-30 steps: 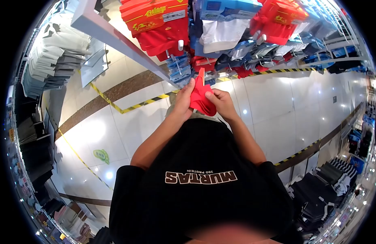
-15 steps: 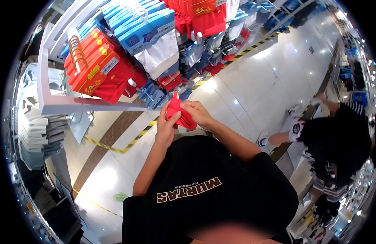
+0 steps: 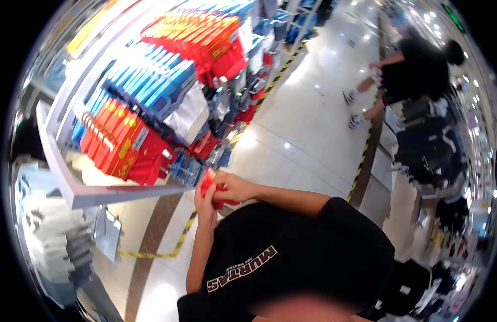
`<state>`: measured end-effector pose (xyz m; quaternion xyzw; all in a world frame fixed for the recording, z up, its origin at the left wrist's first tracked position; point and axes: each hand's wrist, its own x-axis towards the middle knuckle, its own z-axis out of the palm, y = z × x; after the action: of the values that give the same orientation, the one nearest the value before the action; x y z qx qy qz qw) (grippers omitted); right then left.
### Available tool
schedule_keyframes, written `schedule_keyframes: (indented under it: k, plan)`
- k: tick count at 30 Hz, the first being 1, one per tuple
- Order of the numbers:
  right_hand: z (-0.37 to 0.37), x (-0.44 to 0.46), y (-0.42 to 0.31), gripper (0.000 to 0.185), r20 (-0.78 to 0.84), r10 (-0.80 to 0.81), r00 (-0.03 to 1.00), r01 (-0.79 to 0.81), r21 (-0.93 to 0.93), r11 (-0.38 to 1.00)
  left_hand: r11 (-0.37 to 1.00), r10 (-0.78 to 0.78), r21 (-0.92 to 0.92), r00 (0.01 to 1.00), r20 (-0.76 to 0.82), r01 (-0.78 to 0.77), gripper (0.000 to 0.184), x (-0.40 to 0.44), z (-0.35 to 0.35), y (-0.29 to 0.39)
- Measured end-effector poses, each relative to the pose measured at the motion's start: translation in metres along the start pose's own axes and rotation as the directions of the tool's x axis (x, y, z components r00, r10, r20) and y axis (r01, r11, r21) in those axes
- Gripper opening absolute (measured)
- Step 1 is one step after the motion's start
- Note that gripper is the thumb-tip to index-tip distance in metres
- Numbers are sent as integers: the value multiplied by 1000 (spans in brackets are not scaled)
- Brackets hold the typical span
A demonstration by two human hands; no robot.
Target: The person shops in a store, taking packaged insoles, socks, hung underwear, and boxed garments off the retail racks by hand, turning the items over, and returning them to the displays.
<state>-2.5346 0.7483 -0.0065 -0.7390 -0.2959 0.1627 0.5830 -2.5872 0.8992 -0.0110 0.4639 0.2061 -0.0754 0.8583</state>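
Note:
A small red folded cloth garment (image 3: 207,181) is held in front of my body, just off the corner of a display rack. My left hand (image 3: 204,204) grips it from the left with the fingers closed. From the other side my right hand (image 3: 235,188) pinches the cloth close to its upper end. Fingers and motion blur hide part of the garment, so its exact kind is unclear. Red carded garments (image 3: 119,142) hang on the rack nearby, with a spiral cord at their front.
The white rack frame (image 3: 71,196) juts out at left. Blue-carded packs (image 3: 151,80) and more red packs (image 3: 205,40) hang behind. Yellow-black tape (image 3: 185,239) marks the tiled floor. Another person (image 3: 420,70) in black is by the right-hand displays. Folded light clothes (image 3: 55,236) stand at lower left.
My view has turned, so the rack appears lower and the other person higher up. Both hands stay on the red garment, and my right hand sits closer to my left.

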Motion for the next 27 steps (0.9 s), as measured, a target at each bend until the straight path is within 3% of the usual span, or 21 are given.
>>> schedule_keyframes:
  k: [1,4,8,11,15,19,22,27]
  plan:
    - [6,2,1,24,17,-20,1000,21,-77,997,998,-1,64,1000,9,0,47,-3,-5,2]
    - [24,5,-10,27,-3,62,998,-62,-60,996,997,20,79,998,52,-24,48,-5,-19,10]
    - [33,5,-11,40,-34,204,978,-199,100,975,998,33,57,992,124,-41,41,-1,-44,15]
    - [41,2,13,26,-62,347,936,-324,240,915,976,43,207,992,122,-67,38,1,-54,13]
    - [48,0,-3,23,-168,450,877,-351,416,839,963,13,262,980,197,-65,38,1,-61,16]
    - [57,3,-34,23,-273,405,873,-263,435,861,994,-63,102,973,222,41,38,-1,-71,16]
    - [65,1,-37,27,-184,499,847,-344,524,779,996,-45,-65,976,213,61,38,-12,-68,32]
    - [76,5,-37,44,-54,356,933,-332,256,908,994,4,-107,988,155,13,40,-12,-85,40]
